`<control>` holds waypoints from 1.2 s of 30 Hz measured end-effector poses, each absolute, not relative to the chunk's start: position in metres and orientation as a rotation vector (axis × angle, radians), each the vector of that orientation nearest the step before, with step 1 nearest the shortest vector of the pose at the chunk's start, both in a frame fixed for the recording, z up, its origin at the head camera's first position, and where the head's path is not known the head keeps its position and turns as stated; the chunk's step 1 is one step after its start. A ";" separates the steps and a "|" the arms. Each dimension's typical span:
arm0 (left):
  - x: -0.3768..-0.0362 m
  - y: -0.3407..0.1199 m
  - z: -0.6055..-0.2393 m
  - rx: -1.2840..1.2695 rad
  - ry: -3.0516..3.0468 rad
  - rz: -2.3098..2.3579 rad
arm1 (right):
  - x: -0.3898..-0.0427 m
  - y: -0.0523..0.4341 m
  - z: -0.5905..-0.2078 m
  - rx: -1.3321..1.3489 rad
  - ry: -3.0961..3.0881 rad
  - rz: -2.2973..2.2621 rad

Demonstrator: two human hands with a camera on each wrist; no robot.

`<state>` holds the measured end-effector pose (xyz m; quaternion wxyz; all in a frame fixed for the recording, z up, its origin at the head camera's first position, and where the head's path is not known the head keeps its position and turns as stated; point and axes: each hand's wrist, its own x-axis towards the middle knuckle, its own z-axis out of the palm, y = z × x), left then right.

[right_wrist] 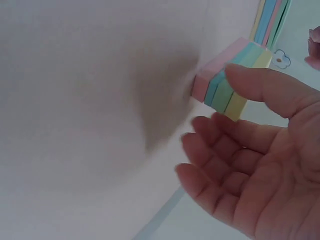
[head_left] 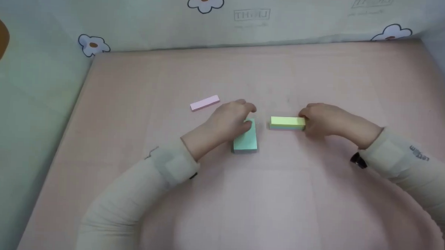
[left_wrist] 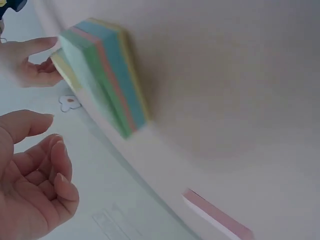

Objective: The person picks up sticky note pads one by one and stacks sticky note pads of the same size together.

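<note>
1. Head: the left hand (head_left: 230, 119), fingers loosely bent and holding nothing, hovers over a mint-topped rectangular stack of layered paper pads (head_left: 246, 139); a pale pink, narrow paper strip (head_left: 205, 103) lies left of its fingers. The right hand (head_left: 326, 121) pinches the right end of a yellow-topped, narrow stack of paper pads (head_left: 287, 122).
2. Left wrist: the mint-topped stack's coloured layers stand apart from the left fingertips.
3. Right wrist: thumb and curled fingers straddle the narrow stack.

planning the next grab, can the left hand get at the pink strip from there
Likely yes: the pink strip lies beside the left hand, which looks empty, and only tabletop shows between them, though that hand points away from it.
</note>
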<state>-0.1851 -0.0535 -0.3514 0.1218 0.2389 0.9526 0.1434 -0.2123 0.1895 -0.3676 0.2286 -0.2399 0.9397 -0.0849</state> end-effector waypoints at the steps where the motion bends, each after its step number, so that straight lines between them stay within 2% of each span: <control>1: -0.188 -0.045 -0.351 0.699 2.772 0.391 | -0.213 0.191 -0.366 -0.638 2.568 -0.220; 11: -0.206 0.008 -0.362 0.696 2.736 0.118 | -0.216 0.193 -0.362 -0.614 2.505 -0.352; 21: -0.207 0.021 -0.370 0.624 2.745 0.080 | -0.216 0.190 -0.362 -0.597 2.503 -0.403; 36: -0.202 0.022 -0.374 0.692 2.778 0.040 | -0.215 0.190 -0.365 -0.628 2.538 -0.421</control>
